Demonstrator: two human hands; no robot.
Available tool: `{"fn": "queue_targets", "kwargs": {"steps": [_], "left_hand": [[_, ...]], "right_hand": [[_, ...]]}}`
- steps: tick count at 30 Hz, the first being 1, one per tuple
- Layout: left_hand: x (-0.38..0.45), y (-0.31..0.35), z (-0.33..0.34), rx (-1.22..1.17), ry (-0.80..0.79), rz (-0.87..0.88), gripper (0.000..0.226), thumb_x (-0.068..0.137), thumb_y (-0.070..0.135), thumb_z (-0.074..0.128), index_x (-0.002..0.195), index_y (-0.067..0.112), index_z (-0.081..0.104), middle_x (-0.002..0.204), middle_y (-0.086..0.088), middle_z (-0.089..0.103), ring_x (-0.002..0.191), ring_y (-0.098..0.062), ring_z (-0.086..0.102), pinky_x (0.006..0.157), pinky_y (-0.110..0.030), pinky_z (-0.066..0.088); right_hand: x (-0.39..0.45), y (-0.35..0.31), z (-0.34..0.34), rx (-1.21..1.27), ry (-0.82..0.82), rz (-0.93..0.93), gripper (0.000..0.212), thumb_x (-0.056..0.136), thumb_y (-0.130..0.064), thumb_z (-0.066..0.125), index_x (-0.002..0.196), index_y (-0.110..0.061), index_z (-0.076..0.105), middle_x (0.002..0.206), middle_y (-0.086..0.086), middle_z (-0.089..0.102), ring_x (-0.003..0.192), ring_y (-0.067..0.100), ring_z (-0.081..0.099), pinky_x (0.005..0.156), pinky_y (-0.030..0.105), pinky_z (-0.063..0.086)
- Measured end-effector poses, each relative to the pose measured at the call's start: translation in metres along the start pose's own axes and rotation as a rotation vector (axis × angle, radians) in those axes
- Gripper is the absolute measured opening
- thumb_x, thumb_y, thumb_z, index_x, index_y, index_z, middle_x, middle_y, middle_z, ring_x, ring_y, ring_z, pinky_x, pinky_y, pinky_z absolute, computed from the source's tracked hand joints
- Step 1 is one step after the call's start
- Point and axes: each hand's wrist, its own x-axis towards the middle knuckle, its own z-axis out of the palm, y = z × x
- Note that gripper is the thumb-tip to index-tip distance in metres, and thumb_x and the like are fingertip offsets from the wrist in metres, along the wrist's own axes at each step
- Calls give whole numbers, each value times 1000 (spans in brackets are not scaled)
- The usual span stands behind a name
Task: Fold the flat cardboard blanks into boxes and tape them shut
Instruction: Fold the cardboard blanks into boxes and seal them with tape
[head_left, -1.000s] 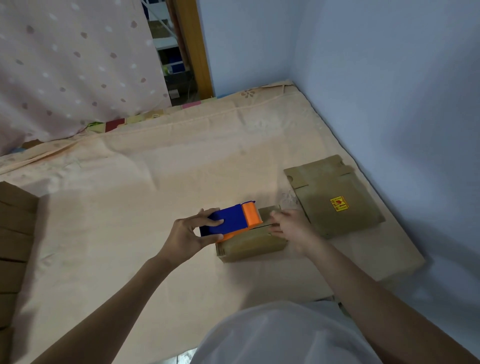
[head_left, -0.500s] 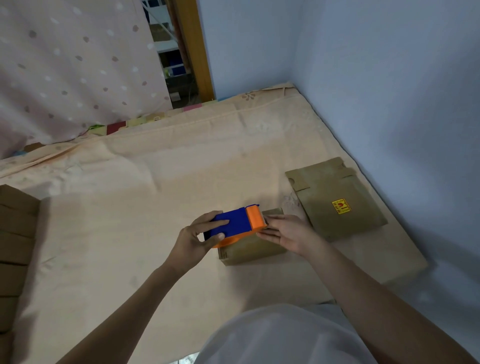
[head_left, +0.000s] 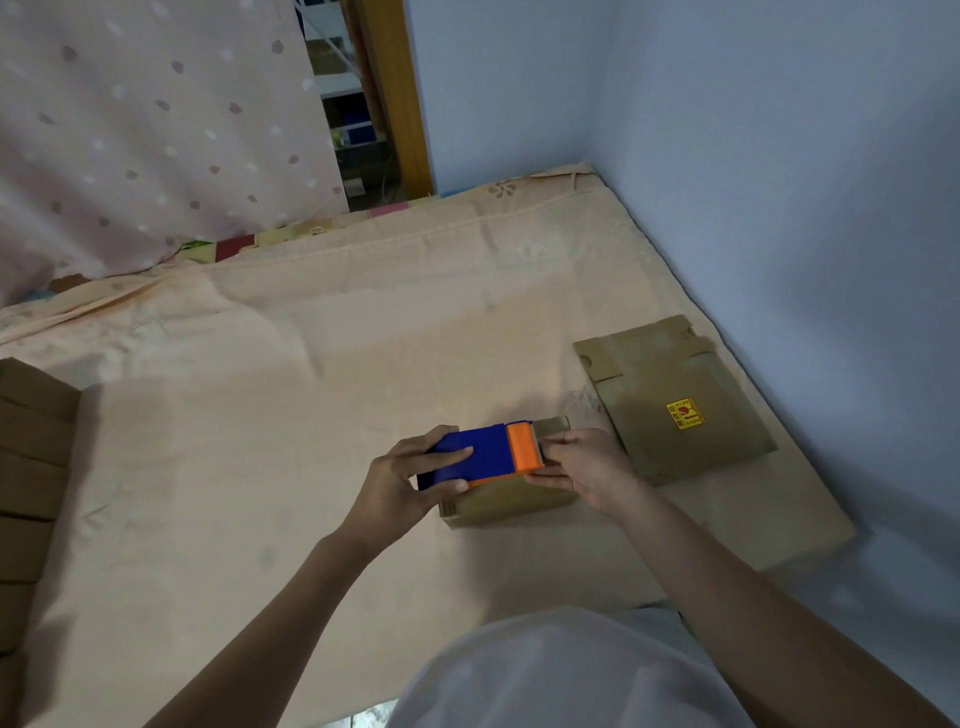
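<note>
A small folded cardboard box (head_left: 511, 503) lies on the peach sheet in front of me. A blue and orange tape dispenser (head_left: 488, 454) rests on top of it. My left hand (head_left: 402, 480) grips the blue end of the dispenser, thumb on top. My right hand (head_left: 584, 467) is at the orange toothed end, its fingers touching the cutter edge and the box top; any tape under them is too small to see. A stack of flat cardboard blanks (head_left: 675, 400) with a yellow sticker lies to the right, near the wall.
The bed sheet (head_left: 260, 415) covers the whole work area. More cardboard boxes (head_left: 31, 467) are stacked at the left edge. A blue wall (head_left: 805, 208) borders the right side, and a dotted curtain (head_left: 130, 130) hangs at the back left.
My right hand has slid left from the box's right end to the orange cutter edge. The dispenser has shifted slightly toward me over the box.
</note>
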Motion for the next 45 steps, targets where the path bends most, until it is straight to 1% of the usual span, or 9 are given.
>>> {"fn": "queue_targets", "kwargs": {"steps": [8,12,16,20,23,35,39,43,45], "left_hand": [[16,-3,-5,109,-92,64,33,84,46,74,116,39,73,135,25,57,110,-12,56,93,-32,50],[20,-7,-4,247,-118,105,35,83,64,63,116,52,66,137,33,51,110,-7,56,101,-46,36],[18,-9,-2,378,-82,142,36,85,67,56,116,53,66,137,39,46,115,-5,45,104,-36,18],[21,-10,0,381,-82,189,35,87,63,58,117,48,68,137,37,47,118,-6,47,108,-32,17],[23,-11,1,356,-91,205,35,87,60,60,117,45,69,137,37,46,111,-2,51,109,-24,17],[30,-4,9,491,-123,260,36,91,63,53,117,44,69,137,23,54,97,2,51,98,-35,25],[33,-2,10,529,-133,265,36,91,64,51,117,45,68,136,21,57,96,3,52,92,-40,29],[35,1,18,505,-158,285,38,92,65,49,117,45,68,136,21,56,93,3,51,92,-37,27],[35,0,21,492,-157,296,37,92,64,50,118,44,68,137,19,56,93,1,51,93,-37,27]], "right_hand": [[3,4,2,-215,225,-32,4,89,-9,73,85,-8,72,82,8,74,74,19,74,57,24,57],[3,7,1,-229,271,-34,8,93,-16,70,91,-9,73,82,5,74,72,13,72,46,15,46],[3,9,-3,-241,293,-54,9,95,-14,66,95,-8,73,85,5,74,71,11,71,48,15,45],[5,10,-6,-252,308,-64,9,96,-11,65,93,-6,72,82,5,72,67,9,67,41,11,42],[8,11,-7,-283,326,-60,9,94,-13,66,90,-8,72,86,6,74,75,14,70,52,19,49],[20,16,-18,-371,395,-100,9,90,-12,68,83,-9,71,83,6,72,83,19,70,79,38,60],[20,9,-27,-418,422,-106,12,91,-10,62,85,-4,71,81,8,68,78,21,67,66,32,55],[16,9,-37,-438,433,-107,27,97,-21,57,73,-10,62,68,3,59,60,13,54,53,26,41],[20,12,-40,-487,415,-98,17,96,-18,61,83,-9,66,74,2,59,62,8,50,50,23,37]]}}
